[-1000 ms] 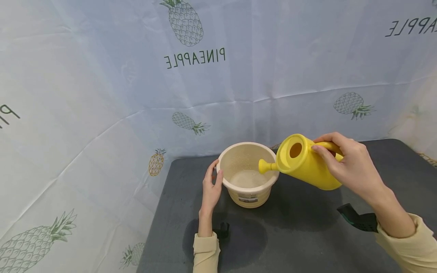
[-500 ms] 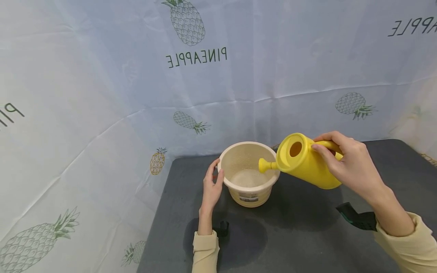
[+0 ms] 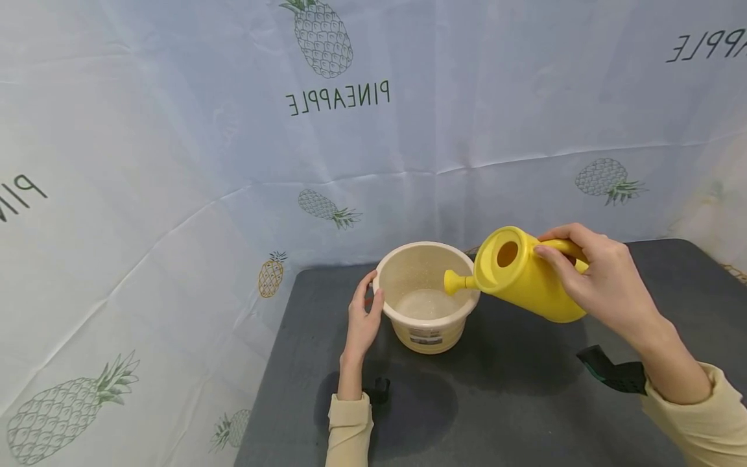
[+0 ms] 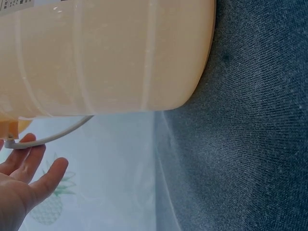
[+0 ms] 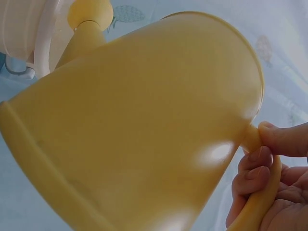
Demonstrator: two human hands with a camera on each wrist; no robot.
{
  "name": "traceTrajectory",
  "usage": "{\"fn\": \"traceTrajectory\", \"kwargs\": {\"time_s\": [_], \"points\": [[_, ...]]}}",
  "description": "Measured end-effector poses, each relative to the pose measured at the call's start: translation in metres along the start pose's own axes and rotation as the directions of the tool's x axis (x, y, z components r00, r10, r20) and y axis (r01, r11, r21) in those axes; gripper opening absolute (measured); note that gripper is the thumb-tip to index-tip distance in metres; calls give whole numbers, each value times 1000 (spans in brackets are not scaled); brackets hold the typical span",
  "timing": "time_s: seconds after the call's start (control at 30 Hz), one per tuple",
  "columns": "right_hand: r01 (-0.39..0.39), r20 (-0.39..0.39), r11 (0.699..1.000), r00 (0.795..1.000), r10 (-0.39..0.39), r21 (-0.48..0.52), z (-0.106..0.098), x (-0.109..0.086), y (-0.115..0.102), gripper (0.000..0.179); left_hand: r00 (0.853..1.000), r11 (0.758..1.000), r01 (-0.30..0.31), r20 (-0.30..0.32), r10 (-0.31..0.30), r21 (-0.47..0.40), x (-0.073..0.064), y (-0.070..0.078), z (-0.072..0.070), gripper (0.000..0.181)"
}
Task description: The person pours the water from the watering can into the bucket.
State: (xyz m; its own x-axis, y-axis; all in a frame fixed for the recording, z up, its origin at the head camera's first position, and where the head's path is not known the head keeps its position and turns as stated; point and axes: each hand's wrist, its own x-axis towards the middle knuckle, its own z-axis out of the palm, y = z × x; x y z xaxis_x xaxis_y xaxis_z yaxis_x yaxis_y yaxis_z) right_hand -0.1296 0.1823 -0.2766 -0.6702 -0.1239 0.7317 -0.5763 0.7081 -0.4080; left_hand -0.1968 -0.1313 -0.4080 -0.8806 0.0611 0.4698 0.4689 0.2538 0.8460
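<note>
A cream bucket [image 3: 428, 334] stands upright on the dark table, with a label on its near side. Small specks show on its inner wall, and its bottom looks pale and glossy. My left hand [image 3: 363, 324] rests its relaxed fingers at the left rim; in the left wrist view they touch the thin bail handle [image 4: 62, 134], the thumb standing apart. My right hand [image 3: 607, 279] grips a yellow watering can [image 3: 537, 285] by its handle [image 5: 262, 202]. The can is tilted left, its round spout head [image 3: 452, 282] over the bucket's opening.
The dark table [image 3: 513, 421] reaches back to a white curtain [image 3: 192, 130] printed with pineapples. A darker oval patch [image 3: 420, 415] lies on the table in front of the bucket. Black wrist mounts [image 3: 613, 373] stick out from both sleeves.
The head view has drifted very slightly. Both hands, the bucket and the tilted watering can keep nearly the same places.
</note>
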Motion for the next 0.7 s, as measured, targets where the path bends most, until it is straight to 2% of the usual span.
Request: {"fn": "traceTrajectory", "kwargs": {"time_s": [0.7], "points": [[4, 8, 1000, 1000, -4, 3, -1, 3, -1, 22, 1000, 1000, 18, -7, -18, 11, 0, -1, 2, 40]]}}
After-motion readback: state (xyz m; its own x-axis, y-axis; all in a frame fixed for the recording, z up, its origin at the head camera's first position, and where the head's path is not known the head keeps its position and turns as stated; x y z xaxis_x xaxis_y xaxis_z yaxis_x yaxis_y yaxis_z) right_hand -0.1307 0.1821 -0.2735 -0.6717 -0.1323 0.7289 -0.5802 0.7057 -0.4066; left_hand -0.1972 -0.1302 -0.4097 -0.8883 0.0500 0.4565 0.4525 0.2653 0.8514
